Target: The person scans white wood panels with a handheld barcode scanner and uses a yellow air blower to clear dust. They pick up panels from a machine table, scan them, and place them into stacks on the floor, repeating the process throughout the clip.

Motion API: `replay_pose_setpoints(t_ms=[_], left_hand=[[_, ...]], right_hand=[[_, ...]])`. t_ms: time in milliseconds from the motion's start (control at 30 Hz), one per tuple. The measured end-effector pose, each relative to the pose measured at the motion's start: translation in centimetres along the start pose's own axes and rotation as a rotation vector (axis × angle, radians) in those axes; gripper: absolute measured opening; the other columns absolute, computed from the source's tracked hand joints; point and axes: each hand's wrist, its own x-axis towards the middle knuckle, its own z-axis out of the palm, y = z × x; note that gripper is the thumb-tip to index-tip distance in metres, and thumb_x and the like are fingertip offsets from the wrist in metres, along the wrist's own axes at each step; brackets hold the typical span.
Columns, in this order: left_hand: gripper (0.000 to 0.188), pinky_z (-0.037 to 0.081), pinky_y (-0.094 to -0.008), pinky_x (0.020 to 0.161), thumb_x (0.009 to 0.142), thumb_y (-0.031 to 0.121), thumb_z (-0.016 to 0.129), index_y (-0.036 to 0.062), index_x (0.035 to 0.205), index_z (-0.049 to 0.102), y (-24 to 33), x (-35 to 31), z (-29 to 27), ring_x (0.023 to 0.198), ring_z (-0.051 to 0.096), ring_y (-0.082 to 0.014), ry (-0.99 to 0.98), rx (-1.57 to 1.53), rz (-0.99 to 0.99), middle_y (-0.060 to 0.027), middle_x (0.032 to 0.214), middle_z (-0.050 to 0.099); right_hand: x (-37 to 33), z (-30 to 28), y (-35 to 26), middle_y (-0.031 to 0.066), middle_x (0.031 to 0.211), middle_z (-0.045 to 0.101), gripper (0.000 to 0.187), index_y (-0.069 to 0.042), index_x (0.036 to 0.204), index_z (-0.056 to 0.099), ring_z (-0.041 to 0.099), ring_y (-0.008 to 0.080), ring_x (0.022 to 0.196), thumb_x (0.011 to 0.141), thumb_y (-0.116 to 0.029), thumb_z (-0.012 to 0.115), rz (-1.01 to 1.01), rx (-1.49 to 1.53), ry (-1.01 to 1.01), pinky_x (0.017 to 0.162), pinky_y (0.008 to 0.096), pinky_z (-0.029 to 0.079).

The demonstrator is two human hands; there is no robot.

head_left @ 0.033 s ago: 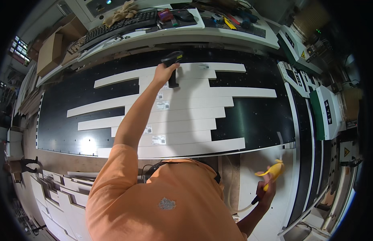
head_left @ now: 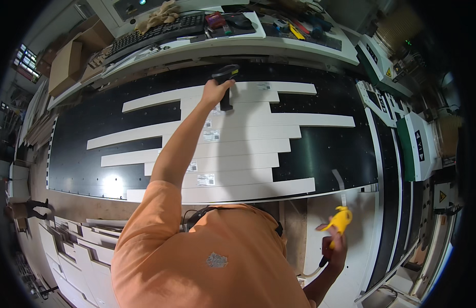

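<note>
My left hand [head_left: 217,92] is wrapped round a black barcode scanner [head_left: 226,102], held at the far side of the work table over several white strips [head_left: 253,146]. These boards lie side by side, left to right, with uneven ends. White printed labels [head_left: 211,135] are stuck on some of them. Low on the right, my right hand [head_left: 337,251] grips a yellow air blow gun [head_left: 341,219], its thin nozzle pointing away toward the table's near right edge. A pale hose [head_left: 314,272] runs from the gun's lower end.
The strips rest on a black table [head_left: 327,154]. Beyond it, a shelf [head_left: 294,50] carries a keyboard [head_left: 161,32], a mouse and hand tools. Green-and-white machine housings [head_left: 416,146] stand at the right. White panels [head_left: 79,256] are stacked at the lower left; a cardboard box [head_left: 66,69] is at the far left.
My right hand has swung the air blow gun to the left, and its nozzle has moved left too. My left hand keeps the scanner in nearly the same place over the strips.
</note>
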Motion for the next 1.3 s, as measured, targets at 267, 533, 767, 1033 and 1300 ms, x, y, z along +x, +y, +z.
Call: replay_pose_setpoints(t_ms=[267,533,767,1033,1300], left_hand=[[0.034,0.054,-0.0336,0.066,0.085,0.028,0.074,-0.0038,0.098,0.074,-3.1,1.6,3.5,0.074,0.067,-0.0177,-0.050,-0.336,-0.137,-0.0094,0.085,0.071],[0.057,0.054,-0.0422,0.090,0.074,0.038,0.076,-0.0049,0.111,0.071,-4.2,1.6,3.3,0.099,0.070,-0.0388,0.075,-0.205,-0.058,-0.0263,0.101,0.073],[0.047,0.054,-0.0385,0.073,0.082,0.038,0.073,-0.0051,0.102,0.073,-4.9,2.1,3.9,0.080,0.070,-0.0236,-0.052,-0.307,-0.171,-0.0147,0.088,0.074],[0.053,0.051,-0.0364,0.082,0.080,0.039,0.075,-0.0105,0.100,0.073,-5.5,3.1,3.5,0.085,0.067,-0.0254,0.047,-0.108,-0.066,-0.0180,0.089,0.073],[0.044,0.048,-0.0314,0.073,0.085,0.031,0.076,-0.0080,0.103,0.072,-7.5,4.5,4.0,0.079,0.059,-0.0144,-0.015,-0.312,0.033,-0.0043,0.086,0.068]], right_hand=[[-2.3,10.7,-11.0,-0.0008,0.067,0.057,0.029,-0.002,0.117,0.065,0.050,0.0081,0.053,0.102,-0.025,0.056,0.413,-0.322,-0.607,0.053,0.0249,0.043],[2.6,13.8,-8.5,-0.0011,0.062,0.047,0.043,-0.001,0.127,0.059,0.035,0.0081,0.044,0.109,-0.037,0.045,0.059,-0.353,-0.281,0.042,0.0254,0.030],[3.9,18.1,-7.2,0.0205,0.077,0.061,0.026,0.002,0.109,0.056,0.061,0.0344,0.068,0.104,-0.022,0.051,-0.146,-0.425,0.127,0.062,0.0423,0.046],[2.6,19.4,-5.5,0.0292,0.090,0.062,0.039,0.002,0.101,0.050,0.063,0.0450,0.085,0.104,-0.038,0.051,0.078,-0.461,0.332,0.072,0.0507,0.048],[1.4,15.7,3.6,0.0106,0.087,0.058,0.046,-0.003,0.109,0.050,0.055,0.0173,0.050,0.108,-0.048,0.044,0.074,-0.132,0.801,0.048,0.0349,0.046]])
